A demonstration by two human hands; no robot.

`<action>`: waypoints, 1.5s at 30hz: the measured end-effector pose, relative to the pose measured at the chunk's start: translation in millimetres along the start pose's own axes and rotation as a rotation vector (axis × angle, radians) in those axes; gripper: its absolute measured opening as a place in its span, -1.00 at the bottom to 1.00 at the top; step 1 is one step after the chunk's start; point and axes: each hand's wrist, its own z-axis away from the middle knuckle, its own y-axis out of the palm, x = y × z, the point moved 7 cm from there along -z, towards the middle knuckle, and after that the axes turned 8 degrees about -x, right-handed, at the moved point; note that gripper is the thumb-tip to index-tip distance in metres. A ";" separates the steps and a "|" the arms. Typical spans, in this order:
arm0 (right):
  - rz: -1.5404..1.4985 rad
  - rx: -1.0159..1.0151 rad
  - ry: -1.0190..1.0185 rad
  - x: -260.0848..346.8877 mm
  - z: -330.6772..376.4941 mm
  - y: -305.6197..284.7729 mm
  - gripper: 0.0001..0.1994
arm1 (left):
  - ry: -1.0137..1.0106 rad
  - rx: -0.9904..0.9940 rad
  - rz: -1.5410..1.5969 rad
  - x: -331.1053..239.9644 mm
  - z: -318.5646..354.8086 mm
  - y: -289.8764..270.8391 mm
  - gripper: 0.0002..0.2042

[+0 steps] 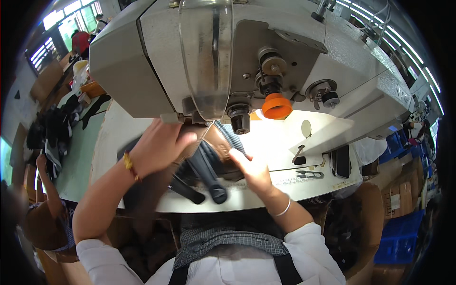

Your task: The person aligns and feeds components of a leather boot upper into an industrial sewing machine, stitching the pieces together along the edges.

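A dark and brown sewn piece lies under the head of a sewing machine, with a zipper-like toothed edge, ribbed blue-grey fabric and dark straps hanging toward me. My left hand lies over its left side, close below the machine head, thumb toward the piece. The left fingertips are partly hidden there. My right hand grips the right edge, its thumb on top and the fingers underneath, out of sight. Motion blurs parts of the piece, and the needle cannot be made out.
Thread snips rest right of my right hand, beside a printed ruler strip and a dark flat object. An orange cup-shaped part juts from the machine. Dark pieces pile on the green table at left, where another person sits.
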 end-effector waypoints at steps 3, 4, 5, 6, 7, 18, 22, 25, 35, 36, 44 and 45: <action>-0.580 0.278 0.210 -9.5 22.3 41.6 -0.70 | 0.141 0.004 -0.080 -38.6 31.1 -8.7 -0.40; -0.478 0.255 0.155 -11.2 22.1 46.8 -0.73 | 0.206 -0.003 -0.088 -48.5 38.7 -7.4 -0.41; -0.126 0.336 0.159 -21.6 21.8 50.5 -0.68 | 0.144 0.001 0.014 -50.8 43.2 -2.1 -0.39; 0.227 0.409 0.195 -33.9 22.2 49.1 -0.63 | 0.151 -0.022 0.037 -52.3 44.6 2.2 -0.39; -0.033 0.281 -0.065 -17.2 16.8 55.7 -0.75 | 0.137 -0.097 0.033 -50.7 44.1 3.6 -0.41; -0.063 0.182 -0.324 -13.2 50.9 66.4 -0.89 | 0.054 -0.527 0.058 -39.9 39.4 20.4 -0.69; -0.054 0.173 -0.396 -2.9 48.2 65.8 -0.90 | 0.065 -0.570 0.049 -40.5 38.5 18.9 -0.70; -0.089 0.171 -0.424 1.1 46.5 61.7 -0.91 | 0.025 -0.566 0.035 -41.5 37.0 20.0 -0.73; -0.078 0.252 -0.400 -0.9 41.0 63.5 -0.89 | 0.070 -0.608 0.061 -40.7 31.8 17.5 -0.83; -0.077 0.260 -0.408 -1.2 40.9 63.6 -0.89 | 0.071 -0.609 0.061 -40.3 31.5 17.4 -0.83; -0.041 0.327 -0.390 -6.8 42.7 64.2 -0.87 | 0.067 -0.604 0.050 -38.6 28.5 16.9 -0.82; -0.018 0.353 -0.341 -10.0 41.9 65.6 -0.80 | 0.068 -0.605 0.050 -38.4 28.1 16.9 -0.82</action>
